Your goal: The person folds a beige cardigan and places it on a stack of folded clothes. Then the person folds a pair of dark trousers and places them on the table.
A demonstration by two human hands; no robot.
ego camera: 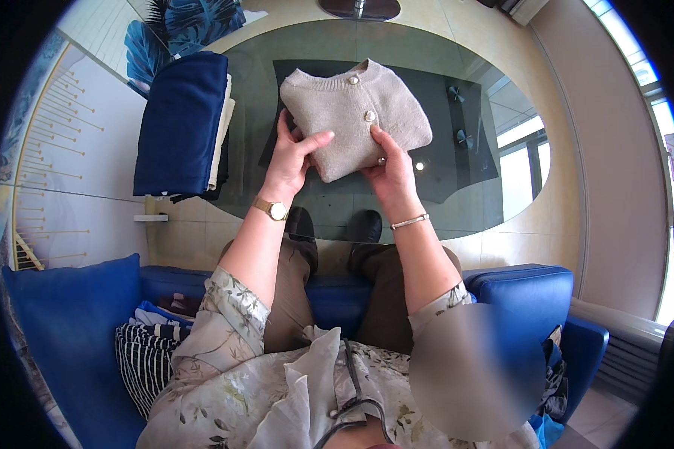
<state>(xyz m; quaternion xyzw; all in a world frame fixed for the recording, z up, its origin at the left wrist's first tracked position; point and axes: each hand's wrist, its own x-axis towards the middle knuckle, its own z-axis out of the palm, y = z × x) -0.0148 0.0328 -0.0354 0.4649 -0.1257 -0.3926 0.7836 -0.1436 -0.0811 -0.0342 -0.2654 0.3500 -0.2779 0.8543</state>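
A folded beige knitted cardigan (pixel 342 112) with shiny buttons is held up over an oval glass table (pixel 247 185). My left hand (pixel 297 151) grips its lower left side, thumb on top and fingers partly hidden beneath. My right hand (pixel 390 160) pinches the lower right edge, its thumb just below a button and the other fingers mostly under the knit. At the table's left end lies a stack of folded cloth, with a dark blue piece (pixel 182 123) on top and a cream piece (pixel 222 134) below it.
I sit on a blue sofa (pixel 522 286). Striped black-and-white cloth (pixel 146 353) and other garments lie beside me on the left, with a blue cushion (pixel 84 337) farther left. Dark and bright blue cloth (pixel 547 429) lies on the right. A metal table base (pixel 359 8) stands beyond the glass.
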